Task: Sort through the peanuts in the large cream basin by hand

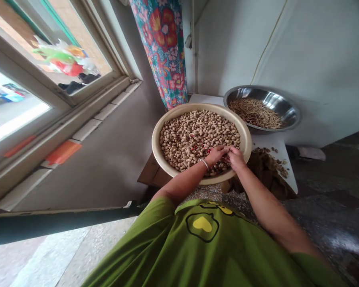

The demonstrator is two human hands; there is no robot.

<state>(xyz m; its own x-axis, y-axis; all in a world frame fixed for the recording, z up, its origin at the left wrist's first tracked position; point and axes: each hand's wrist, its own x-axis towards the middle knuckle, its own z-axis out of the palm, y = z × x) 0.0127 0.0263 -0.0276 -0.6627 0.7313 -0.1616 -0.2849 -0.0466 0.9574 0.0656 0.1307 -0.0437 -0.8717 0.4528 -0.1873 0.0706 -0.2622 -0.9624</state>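
Observation:
A wide cream basin (156, 141) holds a heap of unshelled peanuts (185, 127). Several red shelled kernels (195, 147) lie on top, near the middle and by my fingers. Over the near right part of the heap, my left hand (215, 155) reaches in with a pale bracelet at the wrist, its fingers closed. My right hand (237, 158) meets it from the right, just inside the rim, also with closed fingers. The fingertips of both hands come together low over the peanuts. Whatever is between them is hidden or too small to make out.
Behind the basin at right, a steel bowl (293, 111) contains dry, pale, stick-like pieces (257, 113). Brown cloth (261, 179) and loose bits lie on the white tabletop (289, 175). A flower-patterned roll (167, 52) stands behind the basin. The windowsill (103, 112) is at left.

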